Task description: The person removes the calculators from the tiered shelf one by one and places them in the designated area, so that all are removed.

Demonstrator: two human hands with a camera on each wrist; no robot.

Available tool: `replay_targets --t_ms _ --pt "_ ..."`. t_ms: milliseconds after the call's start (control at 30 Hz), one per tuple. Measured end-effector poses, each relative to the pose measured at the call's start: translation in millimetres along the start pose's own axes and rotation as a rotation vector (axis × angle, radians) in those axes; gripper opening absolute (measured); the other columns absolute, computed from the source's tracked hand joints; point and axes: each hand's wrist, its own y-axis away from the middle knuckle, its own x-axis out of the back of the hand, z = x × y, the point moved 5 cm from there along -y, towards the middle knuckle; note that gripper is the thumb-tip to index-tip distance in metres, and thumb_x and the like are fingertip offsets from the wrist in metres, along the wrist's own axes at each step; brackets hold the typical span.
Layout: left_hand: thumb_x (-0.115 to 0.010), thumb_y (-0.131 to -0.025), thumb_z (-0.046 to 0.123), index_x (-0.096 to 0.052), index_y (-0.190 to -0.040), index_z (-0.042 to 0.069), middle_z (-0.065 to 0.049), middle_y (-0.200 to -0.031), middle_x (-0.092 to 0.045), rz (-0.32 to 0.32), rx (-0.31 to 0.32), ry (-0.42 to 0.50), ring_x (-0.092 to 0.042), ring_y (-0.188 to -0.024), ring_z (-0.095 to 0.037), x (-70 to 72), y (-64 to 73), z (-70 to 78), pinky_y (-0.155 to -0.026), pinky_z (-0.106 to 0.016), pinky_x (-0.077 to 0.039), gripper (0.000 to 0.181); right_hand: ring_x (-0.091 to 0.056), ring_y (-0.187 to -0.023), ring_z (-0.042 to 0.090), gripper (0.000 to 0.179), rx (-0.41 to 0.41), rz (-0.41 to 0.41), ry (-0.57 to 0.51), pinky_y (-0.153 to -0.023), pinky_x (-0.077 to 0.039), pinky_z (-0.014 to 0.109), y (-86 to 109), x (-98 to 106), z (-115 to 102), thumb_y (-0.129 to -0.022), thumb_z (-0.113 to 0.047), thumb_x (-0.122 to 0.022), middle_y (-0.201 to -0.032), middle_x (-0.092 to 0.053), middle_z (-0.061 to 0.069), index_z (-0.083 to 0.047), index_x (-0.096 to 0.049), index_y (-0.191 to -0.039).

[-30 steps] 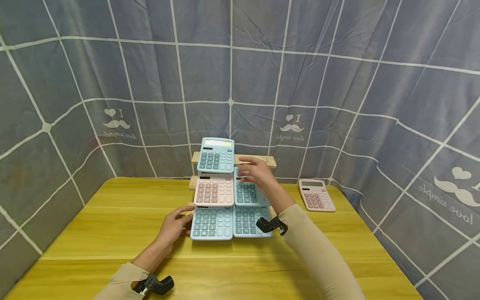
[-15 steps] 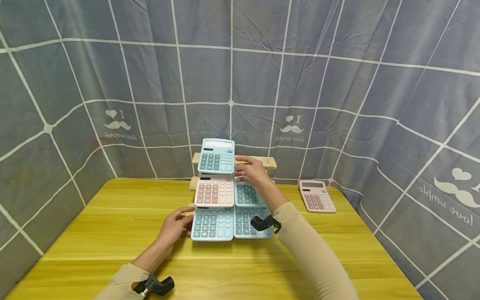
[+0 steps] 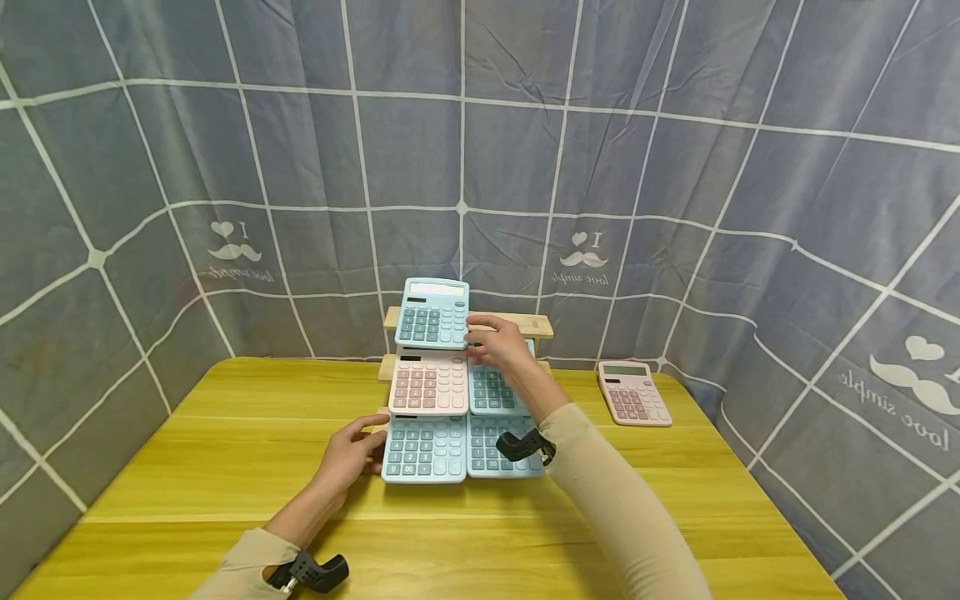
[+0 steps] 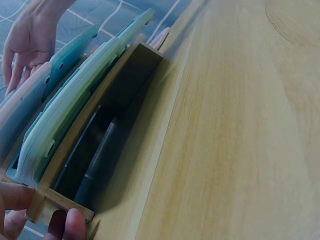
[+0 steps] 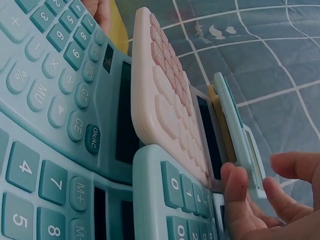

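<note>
A tiered wooden stand [image 3: 517,323] bears several desk calculators, facing forward. On its top tier, at the left, sits a blue calculator [image 3: 432,313]. Below it is a pink calculator [image 3: 428,382] beside a blue one [image 3: 498,390], and the lowest tier carries two more blue ones. My left hand [image 3: 351,450] is at the stand's lower left end; the left wrist view shows thumb and fingers pinching the wooden corner [image 4: 65,202]. My right hand [image 3: 504,343] touches the top blue calculator's right edge with loosely bent fingers, partly hiding the calculator beneath.
Another pink calculator [image 3: 634,392] lies apart on the yellow wooden table [image 3: 465,542], near its back right. Behind and around the table hangs a grey checked curtain [image 3: 405,150]. Black camera mounts sit on both wrists.
My right hand has moved left, from above the middle right calculator to the right edge of the top blue one. The left hand stays where it was.
</note>
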Motion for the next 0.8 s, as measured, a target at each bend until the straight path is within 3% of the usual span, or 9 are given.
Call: replay_targets --t_ms 167,467,800 --pt "-0.056 -0.100 0.012 -0.059 -0.136 0.006 -0.013 -0.102 -0.065 0.002 0.001 0.001 -0.062 -0.081 -0.019 0.0 -0.4 -0.7 -0.064 -0.029 -0.056 0.036 -0.071 -0.081 0.019 0.045 0.005 -0.031 -0.010 -0.069 -0.059 0.026 -1.5 -5 3 -0.092 -0.002 -0.066 -0.126 -0.063 0.020 -0.007 -0.060 -0.136" --pt "-0.057 -0.100 0.013 -0.059 -0.136 0.006 -0.014 -0.103 -0.064 0.000 0.003 0.001 -0.062 -0.083 -0.019 -0.4 -0.2 -0.7 -0.064 -0.029 -0.057 0.037 -0.071 -0.081 0.021 0.049 0.026 -0.046 -0.031 -0.072 -0.057 0.027 -4.3 -10 5 -0.089 0.008 -0.061 -0.105 -0.067 0.019 -0.007 -0.060 -0.135" --pt "-0.057 -0.100 0.014 -0.059 -0.137 0.007 -0.014 -0.104 -0.065 0.001 0.005 -0.008 -0.062 -0.083 -0.019 0.2 1.8 0.2 -0.065 -0.029 -0.057 0.037 -0.072 -0.082 0.021 0.049 0.025 -0.055 -0.033 -0.073 -0.058 0.027 -4.2 -12 5 -0.090 0.010 -0.059 -0.099 -0.067 0.017 -0.005 -0.058 -0.137"
